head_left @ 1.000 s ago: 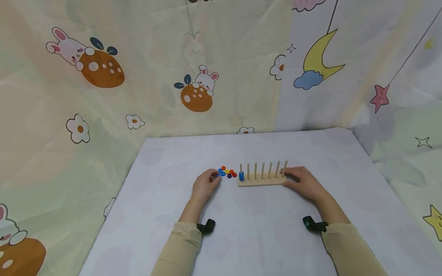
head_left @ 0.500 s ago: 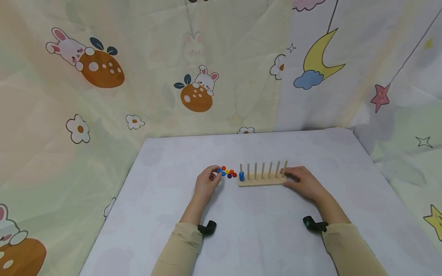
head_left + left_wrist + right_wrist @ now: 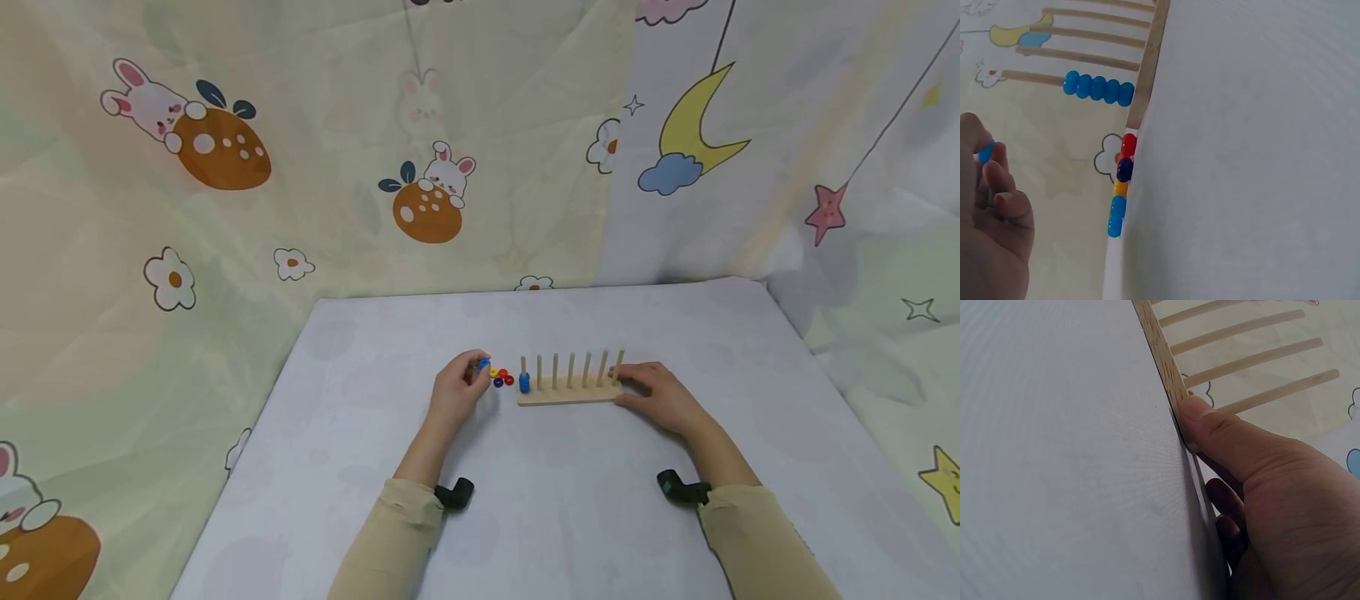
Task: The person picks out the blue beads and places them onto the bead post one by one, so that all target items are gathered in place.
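My left hand [image 3: 454, 392] pinches a blue bead [image 3: 986, 152] between thumb and fingertips, lifted above the table beside a small group of loose beads. Those are red [image 3: 1129, 145], dark blue [image 3: 1124, 169], yellow [image 3: 1120, 189] and light blue [image 3: 1117, 207]. To their right stands a wooden peg board [image 3: 568, 397] with several upright pegs. Its leftmost peg carries a stack of blue beads [image 3: 1098, 87]; the other pegs are bare. My right hand [image 3: 662, 397] grips the board's right end, thumb on the near edge, other fingers partly hidden behind.
The board and beads rest on a white-covered table [image 3: 555, 500]. A patterned cloth [image 3: 315, 150] hangs behind it and at both sides. Black wrist cameras [image 3: 456, 494] sit on both forearms at the cuffs.
My left hand has moved up and slightly right over the loose beads and has picked up a blue bead. My right hand stays in place on the board's end.
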A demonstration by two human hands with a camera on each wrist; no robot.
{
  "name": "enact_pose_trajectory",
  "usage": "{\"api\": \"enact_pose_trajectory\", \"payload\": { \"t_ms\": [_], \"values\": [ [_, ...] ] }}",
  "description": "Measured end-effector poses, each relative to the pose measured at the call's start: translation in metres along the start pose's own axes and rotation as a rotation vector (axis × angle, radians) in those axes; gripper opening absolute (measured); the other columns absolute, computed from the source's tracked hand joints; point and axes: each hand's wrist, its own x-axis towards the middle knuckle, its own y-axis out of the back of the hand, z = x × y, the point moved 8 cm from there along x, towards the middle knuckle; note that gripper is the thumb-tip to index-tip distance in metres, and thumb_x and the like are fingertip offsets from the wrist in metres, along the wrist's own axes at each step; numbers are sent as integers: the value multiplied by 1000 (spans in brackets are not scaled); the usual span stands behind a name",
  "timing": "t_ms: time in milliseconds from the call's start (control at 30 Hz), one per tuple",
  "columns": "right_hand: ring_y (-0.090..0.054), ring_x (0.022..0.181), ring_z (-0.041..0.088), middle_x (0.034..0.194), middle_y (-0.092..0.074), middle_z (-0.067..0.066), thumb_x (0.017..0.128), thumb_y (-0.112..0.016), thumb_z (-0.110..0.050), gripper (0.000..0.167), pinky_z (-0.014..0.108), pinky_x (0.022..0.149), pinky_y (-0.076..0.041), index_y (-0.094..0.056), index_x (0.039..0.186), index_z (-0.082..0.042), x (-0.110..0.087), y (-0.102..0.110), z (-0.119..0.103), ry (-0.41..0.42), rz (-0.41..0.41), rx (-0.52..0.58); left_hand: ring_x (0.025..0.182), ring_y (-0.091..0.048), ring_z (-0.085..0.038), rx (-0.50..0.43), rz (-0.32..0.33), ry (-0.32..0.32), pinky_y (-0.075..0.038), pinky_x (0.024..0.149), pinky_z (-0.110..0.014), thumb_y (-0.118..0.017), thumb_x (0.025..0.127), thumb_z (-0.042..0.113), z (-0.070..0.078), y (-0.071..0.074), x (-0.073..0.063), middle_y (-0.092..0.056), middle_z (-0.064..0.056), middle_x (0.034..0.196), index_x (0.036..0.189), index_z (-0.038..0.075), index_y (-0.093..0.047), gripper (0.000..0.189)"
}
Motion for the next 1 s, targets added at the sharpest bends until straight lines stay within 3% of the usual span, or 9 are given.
{"api": "enact_pose_trajectory", "payload": {
  "t_ms": [433, 1000],
  "values": [
    [-44, 129, 36, 138, -55, 13, 89, -72, -42, 54, 61, 107, -34, -60, 136, -18, 1, 1, 1, 0, -7, -7, 68, -50, -11, -43, -105, -105, -42, 54, -21, -65, 95, 18, 43, -18, 20, -56, 2, 77, 111, 10, -66, 17],
    [-43, 130, 35, 138, -55, 12, 89, -71, -43, 54, 61, 106, -34, -59, 136, -18, 0, 1, 1, 20, -9, -7, 70, -51, -10, -86, -165, 2, -43, 56, -22, -65, 95, 36, 36, -37, 23, -60, 4, 85, 106, 21, -67, 19]
  ]
}}
